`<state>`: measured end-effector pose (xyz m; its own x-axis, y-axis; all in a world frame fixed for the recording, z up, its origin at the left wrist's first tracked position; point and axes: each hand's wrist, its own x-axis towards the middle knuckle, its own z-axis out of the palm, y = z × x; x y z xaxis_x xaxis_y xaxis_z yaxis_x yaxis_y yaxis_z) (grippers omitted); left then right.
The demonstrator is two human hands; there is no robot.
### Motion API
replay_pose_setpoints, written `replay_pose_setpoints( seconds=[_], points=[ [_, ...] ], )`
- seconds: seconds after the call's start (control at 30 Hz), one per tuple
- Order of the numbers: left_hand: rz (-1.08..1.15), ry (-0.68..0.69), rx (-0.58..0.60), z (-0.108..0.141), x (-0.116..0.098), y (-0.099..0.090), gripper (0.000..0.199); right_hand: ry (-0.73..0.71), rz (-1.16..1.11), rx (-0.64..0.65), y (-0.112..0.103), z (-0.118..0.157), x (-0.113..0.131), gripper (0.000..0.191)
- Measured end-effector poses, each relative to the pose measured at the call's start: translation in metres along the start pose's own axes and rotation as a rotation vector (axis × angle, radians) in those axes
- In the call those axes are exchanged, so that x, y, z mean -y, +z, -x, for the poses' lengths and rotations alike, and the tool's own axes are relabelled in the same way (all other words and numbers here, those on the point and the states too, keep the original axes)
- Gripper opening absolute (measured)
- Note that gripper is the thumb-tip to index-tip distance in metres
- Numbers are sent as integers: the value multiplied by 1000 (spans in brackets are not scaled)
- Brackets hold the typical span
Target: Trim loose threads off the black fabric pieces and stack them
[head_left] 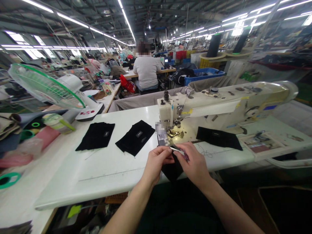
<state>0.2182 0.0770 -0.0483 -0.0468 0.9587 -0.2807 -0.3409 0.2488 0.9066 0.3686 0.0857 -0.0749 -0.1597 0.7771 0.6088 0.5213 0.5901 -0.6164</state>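
Below, white sewing table (109,182), black fabric pieces (96,136), factory strip lights (71,20) overhead

No wording could be read anywhere. The small pale labels (139,134) on the black fabric pieces (129,144) were too tiny to make out, as was the blue sticker (269,108) on the sewing machine (219,107).

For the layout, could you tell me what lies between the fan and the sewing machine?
One labelled black fabric piece and another lie on the white table, in the head view.
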Motion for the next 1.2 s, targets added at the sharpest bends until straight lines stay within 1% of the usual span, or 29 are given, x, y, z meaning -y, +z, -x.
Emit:
replay_pose_setpoints(
  seconds=[0.1, 0.17, 0.3, 0.4, 0.87, 0.97, 1.1, 1.17, 1.2],
  points=[
    [-7, 3, -7, 1, 3, 1, 25, 61, -27, -79, 1, -1, -1, 18],
    [-7, 22, -24, 1, 4, 1, 27, 86, -38, -106, 0, -2, -2, 18],
    [-6, 50, -45, -1, 2, 1, 30, 40, -29, -42, -4, -2, -1, 15],
    [-2, 59, -55, -1, 0, 1, 30, 36, -9, -15, -4, -1, 1, 15],
    [-24, 67, -32, 0, 2, 2, 27, 58, -14, -14, -3, 0, 1, 16],
    [-24, 72, -26, 1, 0, 3, 27, 114, -81, -20, 1, 2, 1, 16],
    [3, 48, -11, 1, -1, 2, 28, 258, -251, 11, 7, 6, -2, 19],
    [36, 5, -1, 0, -1, 2, 29, 279, -298, 24, 8, 7, -4, 21],
    [52, -13, 3, 0, -1, 1, 29, 259, -294, 17, 8, 6, -5, 21]
  ],
)
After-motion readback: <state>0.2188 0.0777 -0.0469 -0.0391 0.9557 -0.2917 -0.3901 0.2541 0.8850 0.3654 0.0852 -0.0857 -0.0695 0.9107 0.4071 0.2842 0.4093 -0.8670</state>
